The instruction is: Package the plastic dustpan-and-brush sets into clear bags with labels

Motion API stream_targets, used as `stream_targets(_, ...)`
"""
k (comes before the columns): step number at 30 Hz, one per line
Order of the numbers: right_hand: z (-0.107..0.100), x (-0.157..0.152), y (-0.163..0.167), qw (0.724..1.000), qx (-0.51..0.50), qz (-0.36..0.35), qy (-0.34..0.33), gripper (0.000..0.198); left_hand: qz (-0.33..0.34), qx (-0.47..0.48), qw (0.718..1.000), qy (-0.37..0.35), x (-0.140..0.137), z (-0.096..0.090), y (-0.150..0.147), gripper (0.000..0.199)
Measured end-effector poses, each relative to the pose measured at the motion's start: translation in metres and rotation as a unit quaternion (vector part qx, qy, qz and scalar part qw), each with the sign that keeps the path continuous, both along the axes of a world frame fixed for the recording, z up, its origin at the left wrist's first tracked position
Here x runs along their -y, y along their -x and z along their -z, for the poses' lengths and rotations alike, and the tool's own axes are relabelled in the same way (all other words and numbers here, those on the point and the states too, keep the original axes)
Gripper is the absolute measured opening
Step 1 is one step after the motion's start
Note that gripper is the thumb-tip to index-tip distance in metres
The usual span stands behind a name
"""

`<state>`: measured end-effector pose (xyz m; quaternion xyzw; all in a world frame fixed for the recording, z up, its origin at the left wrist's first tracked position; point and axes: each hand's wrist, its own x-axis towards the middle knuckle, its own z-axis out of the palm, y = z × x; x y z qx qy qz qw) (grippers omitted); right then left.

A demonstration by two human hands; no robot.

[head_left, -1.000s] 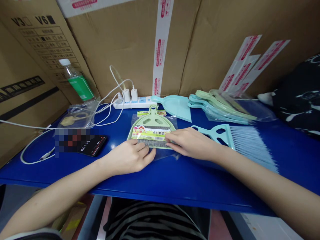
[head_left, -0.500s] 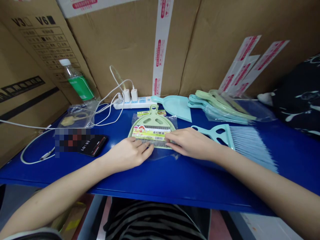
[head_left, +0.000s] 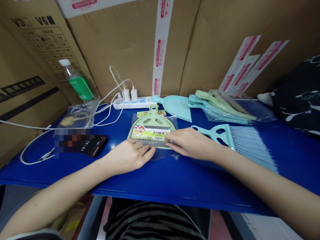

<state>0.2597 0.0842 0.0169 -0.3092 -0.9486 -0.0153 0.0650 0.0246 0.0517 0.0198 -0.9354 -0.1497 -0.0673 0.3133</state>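
Note:
A pale green dustpan and brush set (head_left: pixel 152 120) lies in the middle of the table, with grey bristles and a printed label band (head_left: pixel 147 132) across it. Clear plastic shows around its edges. My left hand (head_left: pixel 131 154) has curled fingers on its front left edge and bristles. At the right end of the label, my right hand (head_left: pixel 185 140) pinches the set's side between thumb and fingers. Just right of that hand lies a loose light blue brush (head_left: pixel 240 141) with its bristles fanned out. A light blue dustpan (head_left: pixel 175 105) rests behind.
Bagged blue and green dustpan sets (head_left: pixel 222 106) are piled at the back right. A power strip (head_left: pixel 136 103) with white cables, a phone (head_left: pixel 93 145) and a bottle (head_left: pixel 78 83) are to the left. Cardboard (head_left: pixel 120 40) walls the back of the blue table (head_left: pixel 172 186).
My left hand has shifted very slightly, its fingers lifting a little along the front bristles. The right hand and the set stay almost in place.

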Motion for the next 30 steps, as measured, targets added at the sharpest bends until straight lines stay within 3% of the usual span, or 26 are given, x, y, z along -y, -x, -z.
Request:
stream_targets(13, -0.0008, 0.0003, 0.0010, 1.000, 0.012, 0.008, 0.011, 0.015, -0.019, 0.005, 1.000, -0.003, 0.0006, -0.0008, -0.0010, 0.022)
stream_targets(30, -0.0003, 0.0005, 0.0004, 1.000, 0.003, 0.004, 0.002, 0.016, 0.015, -0.010, 1.000, 0.005, 0.0011, 0.0002, -0.0021, 0.026)
